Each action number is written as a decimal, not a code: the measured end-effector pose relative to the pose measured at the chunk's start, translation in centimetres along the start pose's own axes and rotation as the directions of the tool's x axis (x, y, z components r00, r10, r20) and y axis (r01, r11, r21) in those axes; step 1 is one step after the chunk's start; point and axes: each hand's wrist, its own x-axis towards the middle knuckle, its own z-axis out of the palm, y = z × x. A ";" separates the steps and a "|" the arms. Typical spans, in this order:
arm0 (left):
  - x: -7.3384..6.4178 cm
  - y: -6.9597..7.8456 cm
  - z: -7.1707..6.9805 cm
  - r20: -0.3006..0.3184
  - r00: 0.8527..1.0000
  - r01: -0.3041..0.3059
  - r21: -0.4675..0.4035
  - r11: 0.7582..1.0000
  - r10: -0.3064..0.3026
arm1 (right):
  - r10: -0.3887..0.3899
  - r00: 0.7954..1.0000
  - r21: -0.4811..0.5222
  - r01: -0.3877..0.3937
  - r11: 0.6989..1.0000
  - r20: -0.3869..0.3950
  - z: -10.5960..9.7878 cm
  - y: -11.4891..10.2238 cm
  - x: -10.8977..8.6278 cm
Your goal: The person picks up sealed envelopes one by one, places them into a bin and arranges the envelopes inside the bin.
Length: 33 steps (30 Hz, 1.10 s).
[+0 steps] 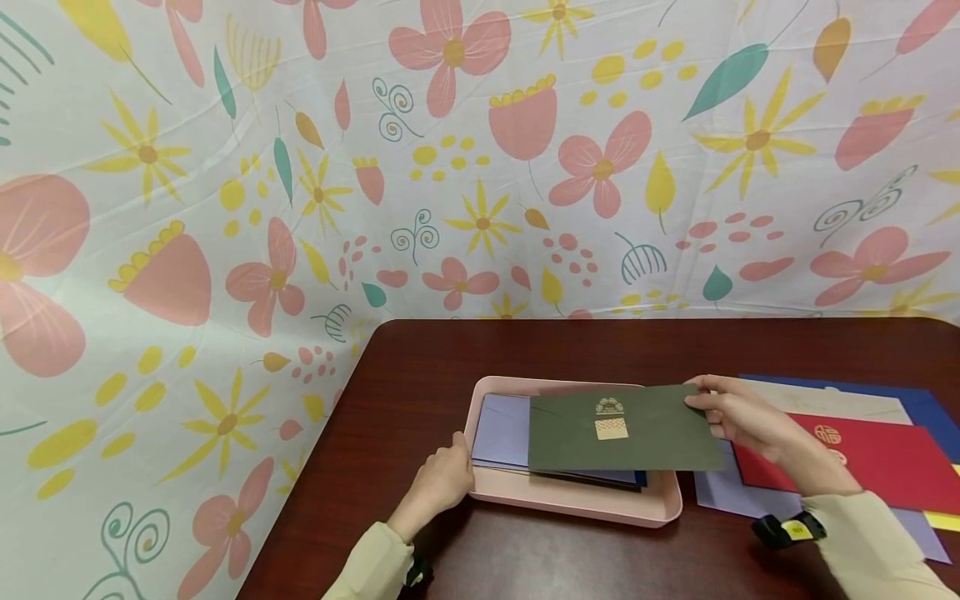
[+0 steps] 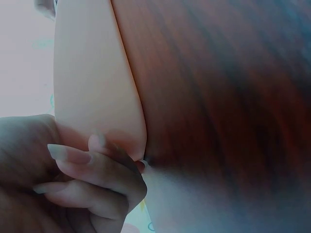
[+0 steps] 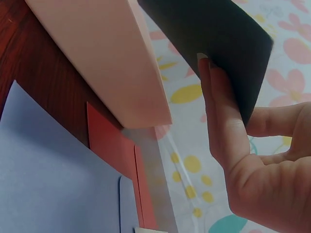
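A dark green envelope (image 1: 637, 446) with gold printing is held above a pink tray (image 1: 555, 495) in the head view. My right hand (image 1: 750, 421) pinches its right end between thumb and fingers; the right wrist view shows the dark envelope (image 3: 218, 43) between them. My left hand (image 1: 442, 475) grips the tray's left end, its fingers (image 2: 97, 189) curled by the pink wall (image 2: 97, 73) in the left wrist view. Inside the tray lie a lavender envelope (image 1: 501, 429) and other envelopes, partly hidden under the green one.
Right of the tray, overlapping envelopes spread on the dark wooden table (image 1: 420, 358): red (image 1: 885, 475), lavender (image 1: 727, 490), cream (image 1: 862, 407), blue (image 1: 926, 408) and a bit of yellow (image 1: 943, 522). A flower-patterned cloth (image 1: 480, 167) hangs behind and to the left.
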 end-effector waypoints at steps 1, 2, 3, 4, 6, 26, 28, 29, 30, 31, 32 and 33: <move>0.0 0.0 0.0 0.002 1.000 0.000 -0.001 1.000 0.000 | -0.007 1.000 0.007 0.007 1.000 0.006 0.0 0.0 0.0; 0.0 0.0 0.0 0.002 1.000 0.000 -0.003 1.000 0.000 | -0.014 1.000 0.015 0.014 1.000 0.013 0.1 0.0 0.1; 0.0 0.0 0.0 0.004 1.000 0.000 -0.004 1.000 0.000 | -0.019 1.000 0.019 0.018 1.000 0.018 0.2 0.0 0.1; 0.0 0.0 0.0 0.005 1.000 0.001 -0.006 1.000 -0.001 | -0.020 1.000 0.021 0.020 1.000 0.021 0.2 0.0 0.2; 0.0 0.0 0.0 0.003 1.000 0.002 -0.007 1.000 -0.002 | -0.019 1.000 0.023 0.018 1.000 0.023 0.4 0.0 0.3; 0.0 0.0 -0.1 0.008 1.000 -0.001 -0.010 1.000 0.001 | 0.000 0.998 0.141 -0.008 0.990 0.059 2.1 -0.2 1.0; 0.0 0.0 -0.1 0.005 1.000 -0.001 -0.008 1.000 0.001 | -0.004 0.999 0.152 -0.004 0.988 0.054 2.3 -0.2 1.1; 0.0 0.0 -0.1 0.005 1.000 0.000 -0.008 1.000 0.000 | -0.011 0.998 0.163 0.001 0.987 0.058 2.4 -0.2 1.1; 0.0 0.0 -0.1 0.005 1.000 0.002 -0.008 1.000 -0.002 | -0.014 0.998 0.167 0.005 0.986 0.058 2.4 -0.1 1.2; 0.0 0.0 -0.1 0.005 1.000 0.003 -0.008 1.000 -0.003 | -0.019 0.998 0.175 0.008 0.985 0.062 2.5 -0.1 1.2; 0.0 0.0 0.0 0.006 1.000 0.003 -0.007 1.000 -0.003 | -0.025 0.997 0.181 0.012 0.983 0.068 2.6 -0.1 1.2; 0.0 0.0 -0.1 0.006 1.000 0.003 -0.007 1.000 -0.003 | -0.035 0.996 0.183 0.020 0.983 0.080 2.6 0.0 1.2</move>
